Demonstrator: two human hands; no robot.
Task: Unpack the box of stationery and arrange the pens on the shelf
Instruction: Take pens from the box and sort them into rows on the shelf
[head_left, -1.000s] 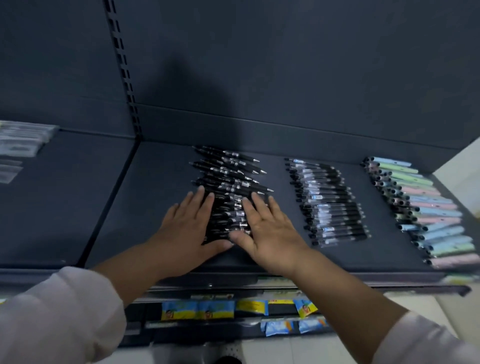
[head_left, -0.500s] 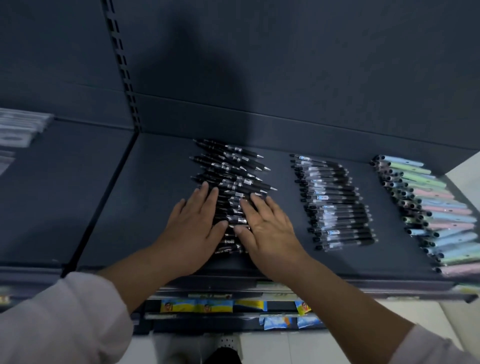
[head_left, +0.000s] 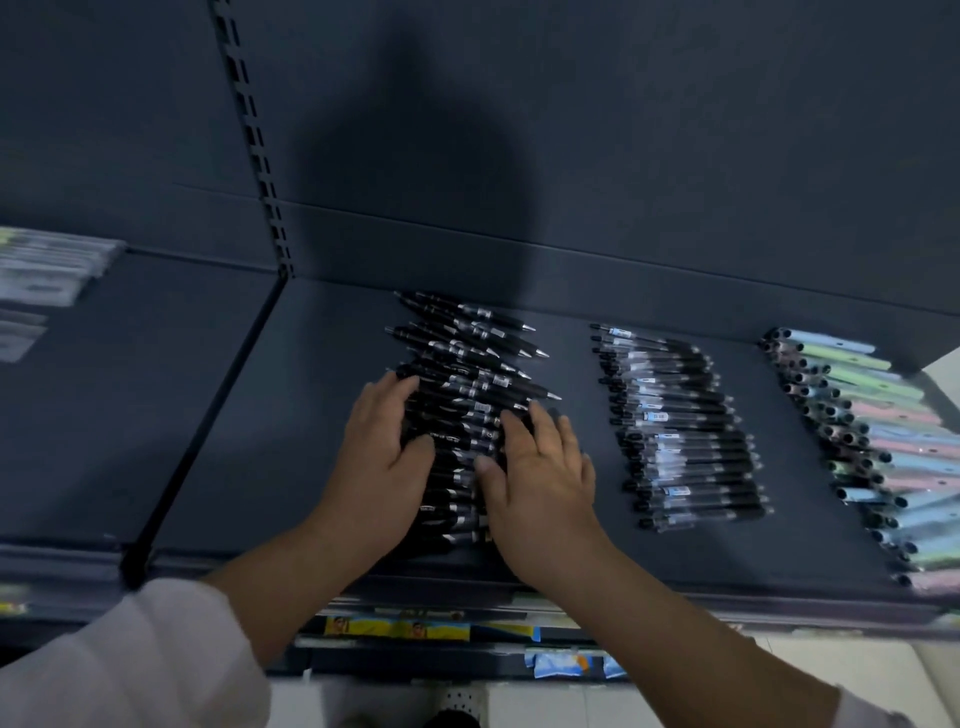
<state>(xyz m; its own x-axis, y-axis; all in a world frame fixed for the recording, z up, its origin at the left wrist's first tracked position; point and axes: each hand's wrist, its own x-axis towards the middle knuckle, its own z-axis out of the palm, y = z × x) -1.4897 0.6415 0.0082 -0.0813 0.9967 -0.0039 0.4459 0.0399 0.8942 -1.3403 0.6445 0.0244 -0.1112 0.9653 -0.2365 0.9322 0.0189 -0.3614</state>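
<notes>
black pens (head_left: 467, 353) lie side by side on the shelf (head_left: 311, 415), long axes left to right, tips rightward, between both hands: left hand (head_left: 384, 462) flat on their butt ends, right hand (head_left: 540, 473) flat nearer the tips, fingers (head_left: 544, 422) straight, gripping nothing.

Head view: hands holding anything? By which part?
Nothing is gripped. The left hand and right hand lie open on the row of black pens, pressing its near half from either side.

Blue-and-yellow packets (head_left: 397, 629) below; clear packets (head_left: 47, 270) left
</notes>
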